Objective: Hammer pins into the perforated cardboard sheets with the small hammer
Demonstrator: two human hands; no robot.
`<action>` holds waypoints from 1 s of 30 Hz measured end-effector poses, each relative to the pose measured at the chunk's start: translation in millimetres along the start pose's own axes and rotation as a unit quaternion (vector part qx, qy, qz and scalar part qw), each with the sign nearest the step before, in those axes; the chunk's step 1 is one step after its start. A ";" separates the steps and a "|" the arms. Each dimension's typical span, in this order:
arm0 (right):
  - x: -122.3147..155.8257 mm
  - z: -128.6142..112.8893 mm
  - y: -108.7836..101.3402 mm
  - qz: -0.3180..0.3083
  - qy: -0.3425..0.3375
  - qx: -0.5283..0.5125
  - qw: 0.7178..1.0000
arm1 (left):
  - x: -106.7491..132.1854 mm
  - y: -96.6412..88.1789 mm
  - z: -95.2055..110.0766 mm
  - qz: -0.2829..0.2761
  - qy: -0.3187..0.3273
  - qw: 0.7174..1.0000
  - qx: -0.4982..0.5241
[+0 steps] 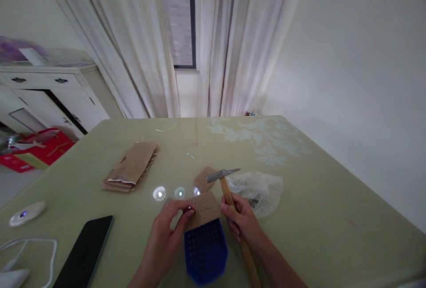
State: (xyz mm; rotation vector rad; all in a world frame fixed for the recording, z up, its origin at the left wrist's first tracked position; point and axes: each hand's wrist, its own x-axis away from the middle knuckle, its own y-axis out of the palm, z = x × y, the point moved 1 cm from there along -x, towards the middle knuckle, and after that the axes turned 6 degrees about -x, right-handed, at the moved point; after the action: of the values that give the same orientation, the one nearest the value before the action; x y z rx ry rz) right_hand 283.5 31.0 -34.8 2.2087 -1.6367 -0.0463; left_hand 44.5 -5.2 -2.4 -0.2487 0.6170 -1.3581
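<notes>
Brown card (206, 213) beside hammer (226, 191), any print indistinct

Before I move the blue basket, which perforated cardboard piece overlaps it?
The front piece, between the left hand and hammer; the rear piece and stack lie beyond the basket.
</notes>
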 end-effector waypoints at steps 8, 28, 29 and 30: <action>2.3 -2.1 2.1 -0.003 -0.002 0.002 1.000 | 0.9 0.7 6.5 0.010 0.052 0.999 -0.009; 1.0 -0.2 0.8 -0.004 0.001 0.011 1.000 | 2.6 6.3 -1.6 0.000 0.073 0.997 -0.011; 1.0 -0.2 0.6 -0.002 0.001 0.012 1.000 | 2.6 6.3 -1.2 0.001 0.073 0.997 -0.011; 1.0 -0.1 0.4 0.000 0.001 0.014 1.000 | 2.5 6.1 -0.6 0.001 0.073 0.997 -0.010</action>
State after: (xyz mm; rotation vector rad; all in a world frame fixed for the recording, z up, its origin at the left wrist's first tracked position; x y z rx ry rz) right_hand 283.5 29.9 -34.3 2.2283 -1.6459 -0.0216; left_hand 49.5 -6.2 -6.6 -0.1666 0.7524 -1.3765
